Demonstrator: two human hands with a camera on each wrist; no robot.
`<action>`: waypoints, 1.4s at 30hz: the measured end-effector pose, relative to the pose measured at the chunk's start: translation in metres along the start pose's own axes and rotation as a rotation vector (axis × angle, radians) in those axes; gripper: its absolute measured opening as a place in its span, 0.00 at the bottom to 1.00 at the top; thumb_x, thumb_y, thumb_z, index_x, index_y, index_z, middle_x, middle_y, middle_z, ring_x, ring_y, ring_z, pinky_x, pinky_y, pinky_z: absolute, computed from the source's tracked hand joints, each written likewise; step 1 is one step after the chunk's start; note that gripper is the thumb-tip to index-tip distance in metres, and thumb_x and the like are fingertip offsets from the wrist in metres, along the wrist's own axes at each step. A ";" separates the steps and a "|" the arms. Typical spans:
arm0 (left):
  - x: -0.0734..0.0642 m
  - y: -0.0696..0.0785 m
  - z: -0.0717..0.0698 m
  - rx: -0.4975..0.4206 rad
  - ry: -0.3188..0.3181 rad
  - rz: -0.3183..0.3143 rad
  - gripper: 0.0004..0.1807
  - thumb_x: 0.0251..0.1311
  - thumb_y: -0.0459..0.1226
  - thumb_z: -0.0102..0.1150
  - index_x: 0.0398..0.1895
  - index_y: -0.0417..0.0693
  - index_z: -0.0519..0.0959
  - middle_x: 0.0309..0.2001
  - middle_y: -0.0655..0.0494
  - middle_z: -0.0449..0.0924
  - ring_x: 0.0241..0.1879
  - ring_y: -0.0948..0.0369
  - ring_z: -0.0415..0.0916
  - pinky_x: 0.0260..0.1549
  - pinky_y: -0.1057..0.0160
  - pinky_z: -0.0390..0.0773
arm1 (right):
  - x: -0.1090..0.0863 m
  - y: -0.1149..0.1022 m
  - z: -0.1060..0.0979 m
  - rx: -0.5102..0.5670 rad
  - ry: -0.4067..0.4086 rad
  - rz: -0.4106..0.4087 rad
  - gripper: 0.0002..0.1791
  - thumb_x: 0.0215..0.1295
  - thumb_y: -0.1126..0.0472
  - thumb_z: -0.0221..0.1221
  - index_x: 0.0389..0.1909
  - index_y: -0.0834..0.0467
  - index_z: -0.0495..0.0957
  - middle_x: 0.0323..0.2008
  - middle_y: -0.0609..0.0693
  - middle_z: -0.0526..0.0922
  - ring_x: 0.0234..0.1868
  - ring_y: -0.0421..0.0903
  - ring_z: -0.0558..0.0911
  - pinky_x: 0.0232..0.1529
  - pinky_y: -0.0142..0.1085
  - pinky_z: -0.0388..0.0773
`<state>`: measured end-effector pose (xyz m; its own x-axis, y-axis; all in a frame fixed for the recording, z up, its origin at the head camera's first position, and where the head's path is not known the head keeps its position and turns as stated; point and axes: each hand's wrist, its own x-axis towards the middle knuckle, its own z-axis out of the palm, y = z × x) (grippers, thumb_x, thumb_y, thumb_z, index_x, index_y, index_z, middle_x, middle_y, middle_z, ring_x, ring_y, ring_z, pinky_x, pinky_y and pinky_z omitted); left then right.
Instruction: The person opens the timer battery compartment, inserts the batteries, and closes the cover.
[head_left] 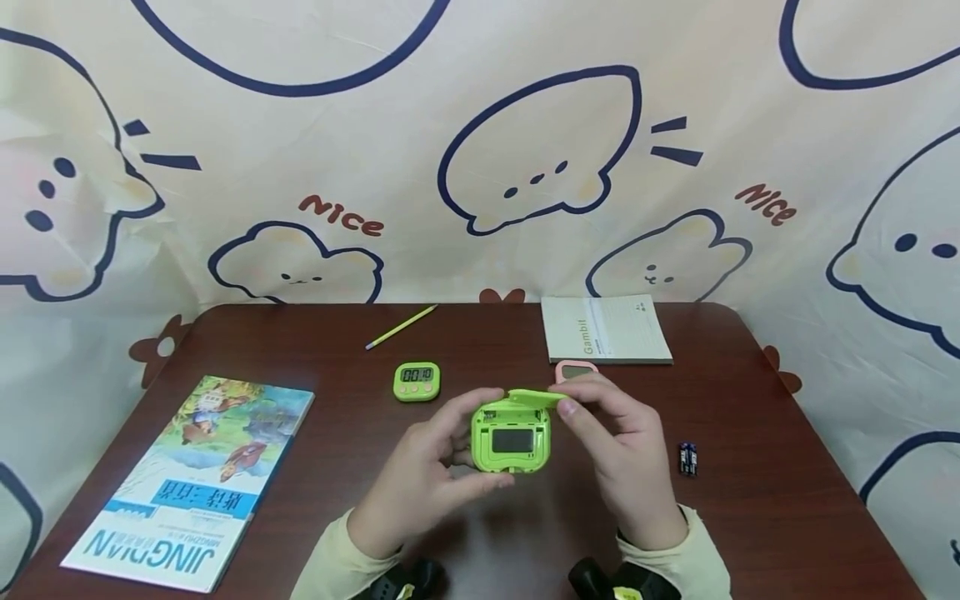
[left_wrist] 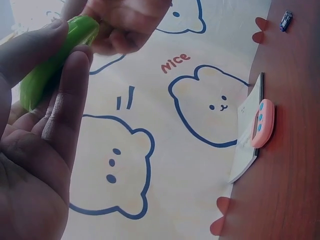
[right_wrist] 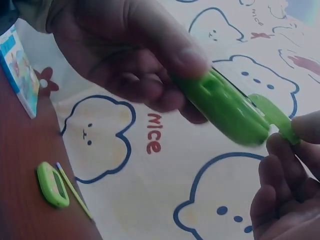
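My left hand (head_left: 427,471) holds a green square gadget (head_left: 512,463) with a dark screen, thumb along its lower edge and fingers behind its upper left side. A green flap (head_left: 534,398) stands raised at the gadget's top edge. My right hand (head_left: 633,458) pinches the flap's right end between thumb and fingers. In the right wrist view the flap (right_wrist: 274,112) tilts away from the gadget body (right_wrist: 225,112). From the left wrist, the gadget (left_wrist: 37,82) shows edge-on, partly hidden by fingers.
Behind the hands are a green timer (head_left: 417,382), a pencil (head_left: 401,327), a pink gadget (head_left: 576,367) partly hidden by my right hand, and a pale book (head_left: 607,329). Small batteries (head_left: 687,459) lie at right, a colourful book (head_left: 195,483) at left, all on the brown table (head_left: 750,542).
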<state>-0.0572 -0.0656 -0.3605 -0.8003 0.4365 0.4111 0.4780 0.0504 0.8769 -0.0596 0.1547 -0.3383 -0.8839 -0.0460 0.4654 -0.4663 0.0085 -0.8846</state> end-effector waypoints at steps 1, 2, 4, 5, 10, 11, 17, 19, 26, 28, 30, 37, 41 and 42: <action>0.000 0.000 0.000 0.004 0.006 -0.002 0.43 0.51 0.28 0.75 0.71 0.48 0.65 0.52 0.46 0.84 0.44 0.59 0.86 0.40 0.61 0.86 | -0.001 0.000 -0.002 -0.005 0.016 0.017 0.09 0.67 0.76 0.59 0.45 0.72 0.82 0.42 0.54 0.86 0.48 0.48 0.81 0.48 0.33 0.81; 0.000 0.000 -0.001 0.005 0.011 -0.001 0.43 0.51 0.27 0.75 0.71 0.48 0.65 0.52 0.46 0.84 0.44 0.59 0.86 0.39 0.61 0.86 | -0.001 0.000 -0.005 -0.010 0.037 0.031 0.09 0.67 0.75 0.59 0.46 0.71 0.82 0.42 0.54 0.86 0.45 0.46 0.82 0.44 0.31 0.81; 0.000 0.000 -0.002 0.010 0.025 0.009 0.43 0.50 0.27 0.75 0.70 0.47 0.65 0.51 0.45 0.84 0.44 0.59 0.86 0.39 0.61 0.87 | -0.003 0.001 -0.010 -0.011 0.088 0.060 0.10 0.66 0.76 0.60 0.47 0.71 0.81 0.40 0.55 0.86 0.40 0.45 0.83 0.41 0.32 0.82; -0.001 0.000 -0.002 0.010 0.032 0.017 0.43 0.50 0.26 0.75 0.70 0.47 0.66 0.50 0.45 0.84 0.44 0.58 0.86 0.38 0.60 0.87 | -0.005 0.003 -0.013 -0.015 0.112 0.076 0.10 0.66 0.76 0.61 0.47 0.71 0.81 0.38 0.55 0.86 0.37 0.45 0.84 0.40 0.31 0.83; -0.001 0.001 -0.006 -0.004 0.051 0.036 0.43 0.49 0.25 0.75 0.70 0.45 0.66 0.50 0.43 0.84 0.44 0.57 0.86 0.38 0.59 0.87 | -0.012 0.012 -0.030 -0.126 0.170 0.192 0.10 0.64 0.73 0.65 0.46 0.68 0.83 0.31 0.54 0.87 0.29 0.45 0.85 0.34 0.33 0.84; -0.001 0.001 -0.007 -0.007 0.053 0.032 0.43 0.49 0.25 0.75 0.70 0.45 0.66 0.50 0.43 0.84 0.44 0.57 0.86 0.38 0.59 0.87 | -0.014 0.014 -0.034 -0.163 0.163 0.210 0.11 0.63 0.73 0.65 0.46 0.67 0.84 0.30 0.53 0.87 0.29 0.46 0.85 0.34 0.32 0.84; -0.002 0.002 -0.010 -0.020 0.060 0.009 0.44 0.48 0.24 0.75 0.70 0.47 0.66 0.52 0.44 0.83 0.44 0.57 0.86 0.40 0.59 0.86 | -0.024 0.031 -0.049 -0.324 0.046 0.240 0.14 0.57 0.72 0.70 0.46 0.64 0.86 0.28 0.49 0.86 0.29 0.41 0.82 0.28 0.29 0.80; -0.002 0.002 -0.011 -0.017 0.060 0.005 0.44 0.48 0.25 0.75 0.70 0.47 0.66 0.52 0.44 0.83 0.45 0.57 0.86 0.40 0.59 0.86 | -0.027 0.039 -0.053 -0.355 -0.003 0.244 0.14 0.57 0.71 0.70 0.46 0.63 0.86 0.29 0.48 0.86 0.29 0.39 0.81 0.28 0.29 0.80; -0.002 0.003 -0.012 -0.028 0.055 -0.006 0.45 0.49 0.25 0.75 0.71 0.49 0.66 0.53 0.44 0.83 0.46 0.57 0.86 0.41 0.59 0.86 | -0.034 0.068 -0.061 -0.389 -0.137 0.355 0.13 0.60 0.69 0.69 0.46 0.62 0.85 0.33 0.50 0.87 0.32 0.37 0.82 0.31 0.30 0.81; -0.002 0.003 -0.012 -0.029 0.054 -0.004 0.45 0.49 0.25 0.75 0.71 0.49 0.65 0.53 0.43 0.83 0.46 0.57 0.86 0.41 0.59 0.86 | -0.036 0.077 -0.064 -0.393 -0.173 0.405 0.13 0.60 0.67 0.70 0.46 0.62 0.85 0.33 0.50 0.87 0.32 0.37 0.82 0.33 0.30 0.82; -0.002 0.003 -0.012 -0.030 0.053 -0.005 0.45 0.49 0.25 0.75 0.71 0.49 0.66 0.53 0.43 0.83 0.46 0.56 0.86 0.41 0.59 0.86 | -0.037 0.084 -0.066 -0.412 -0.211 0.451 0.14 0.59 0.66 0.70 0.46 0.62 0.85 0.33 0.49 0.87 0.32 0.37 0.83 0.34 0.30 0.81; -0.002 0.004 -0.011 -0.035 0.054 -0.048 0.45 0.49 0.26 0.76 0.71 0.51 0.65 0.55 0.45 0.82 0.46 0.57 0.86 0.41 0.59 0.86 | -0.045 0.104 -0.077 -0.525 -0.310 0.500 0.12 0.59 0.64 0.71 0.44 0.59 0.85 0.34 0.45 0.87 0.33 0.37 0.82 0.34 0.30 0.81; -0.003 0.006 -0.013 -0.006 0.071 -0.064 0.46 0.47 0.25 0.76 0.71 0.53 0.66 0.55 0.47 0.82 0.46 0.58 0.86 0.42 0.60 0.86 | -0.046 0.111 -0.075 -0.621 -0.341 0.455 0.10 0.58 0.63 0.72 0.41 0.55 0.86 0.30 0.40 0.83 0.30 0.35 0.78 0.31 0.30 0.78; -0.003 0.007 -0.014 0.001 0.073 -0.064 0.46 0.47 0.25 0.77 0.71 0.53 0.66 0.55 0.47 0.82 0.46 0.58 0.86 0.42 0.60 0.86 | -0.046 0.112 -0.075 -0.647 -0.341 0.442 0.09 0.58 0.62 0.72 0.40 0.53 0.86 0.29 0.39 0.82 0.29 0.34 0.77 0.30 0.29 0.77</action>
<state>-0.0566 -0.0795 -0.3523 -0.8537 0.3653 0.3712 0.4251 0.0769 0.9019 -0.0740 0.2322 -0.4569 -0.9785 -0.2014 -0.0451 -0.1018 0.6608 -0.7436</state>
